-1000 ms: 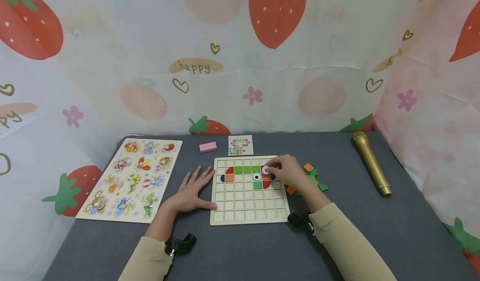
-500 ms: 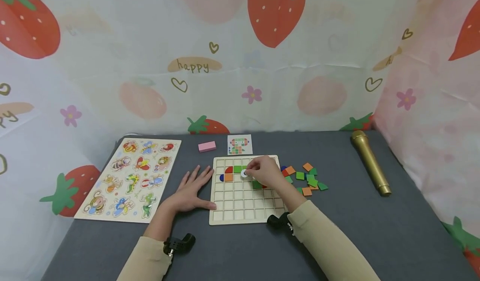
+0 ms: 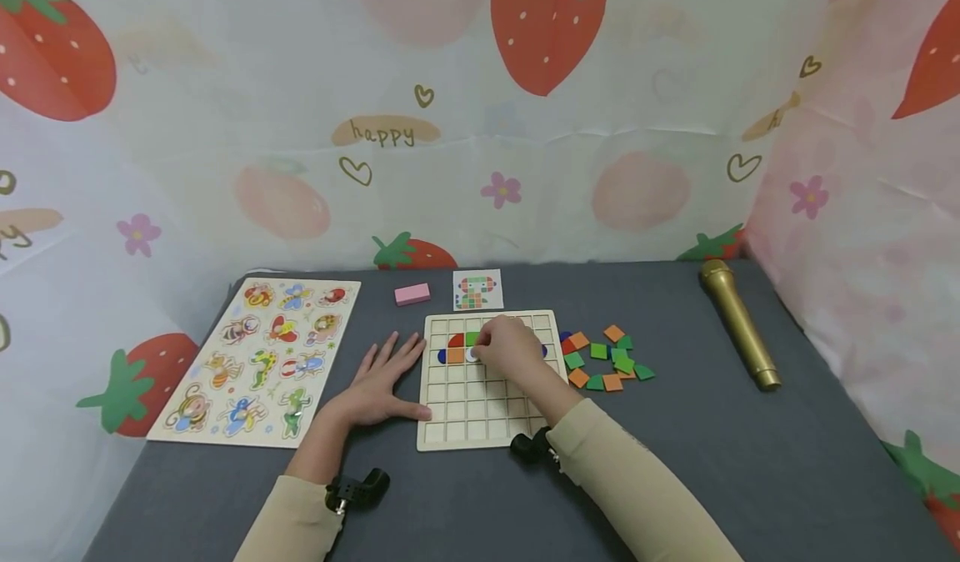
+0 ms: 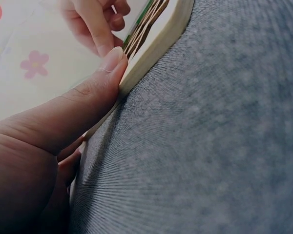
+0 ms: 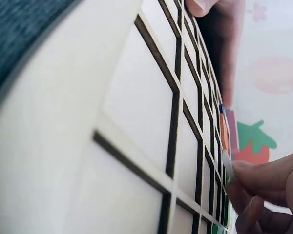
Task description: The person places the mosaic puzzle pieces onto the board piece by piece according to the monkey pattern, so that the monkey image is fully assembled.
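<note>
A wooden grid board (image 3: 480, 412) lies on the grey table. Its upper rows bear coloured tiles, among them an orange square (image 3: 455, 355), a red quarter-round tile (image 3: 456, 340) and a blue tile (image 3: 442, 357). My right hand (image 3: 510, 349) is over these rows and pinches a white round eye tile (image 5: 228, 165) between thumb and finger, right beside the orange square. Under this hand, part of the tile rows is hidden. My left hand (image 3: 382, 391) has its fingers spread at the board's left side, with the thumb (image 4: 100, 78) against the board's edge.
Several loose orange, green, red and blue tiles (image 3: 622, 363) lie right of the board. Behind it are a pattern card (image 3: 477, 289) and a pink block (image 3: 412, 294). An insect picture board (image 3: 255, 362) lies at left, a gold microphone (image 3: 738, 324) at right.
My right hand has moved left across the board with the white eye tile, from the right-hand tiles to beside the orange square. My left hand has stayed in place.
</note>
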Demonstrator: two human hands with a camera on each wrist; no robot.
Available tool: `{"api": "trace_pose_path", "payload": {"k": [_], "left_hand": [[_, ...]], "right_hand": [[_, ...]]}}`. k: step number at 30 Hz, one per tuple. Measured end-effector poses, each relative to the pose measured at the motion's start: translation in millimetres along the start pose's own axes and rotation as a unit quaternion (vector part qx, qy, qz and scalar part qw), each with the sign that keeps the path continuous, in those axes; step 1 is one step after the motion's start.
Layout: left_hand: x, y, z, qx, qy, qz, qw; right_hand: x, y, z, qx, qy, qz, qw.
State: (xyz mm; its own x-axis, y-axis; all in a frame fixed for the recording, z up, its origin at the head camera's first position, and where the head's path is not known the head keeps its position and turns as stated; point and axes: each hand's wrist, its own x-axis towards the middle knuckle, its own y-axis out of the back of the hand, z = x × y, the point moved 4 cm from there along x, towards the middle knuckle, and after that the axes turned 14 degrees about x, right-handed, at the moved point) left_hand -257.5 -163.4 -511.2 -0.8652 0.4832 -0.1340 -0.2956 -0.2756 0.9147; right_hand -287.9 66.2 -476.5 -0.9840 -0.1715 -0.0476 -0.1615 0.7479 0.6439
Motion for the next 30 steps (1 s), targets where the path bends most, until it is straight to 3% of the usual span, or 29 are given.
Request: {"api": "trace_pose_path", "payload": {"k": [8, 19, 30], "left_hand": [[-0.1, -1.0, -2.7, 0.000, 0.000, 0.004, 1.0000], [-0.8, 0.7, -0.2, -0.004, 0.000, 0.000, 1.0000], [1.1, -0.8, -2.0, 0.003, 0.002, -0.002, 1.0000]], "right_hand": [[1.2, -2.2, -2.4, -0.036, -0.025, -0.001, 0.9991], [-8.1, 25.0, 9.9, 0.031, 0.001, 0.023, 0.9993], [-20.5, 58.6, 33.3, 0.074, 0.018, 0.007, 0.9971]]}}
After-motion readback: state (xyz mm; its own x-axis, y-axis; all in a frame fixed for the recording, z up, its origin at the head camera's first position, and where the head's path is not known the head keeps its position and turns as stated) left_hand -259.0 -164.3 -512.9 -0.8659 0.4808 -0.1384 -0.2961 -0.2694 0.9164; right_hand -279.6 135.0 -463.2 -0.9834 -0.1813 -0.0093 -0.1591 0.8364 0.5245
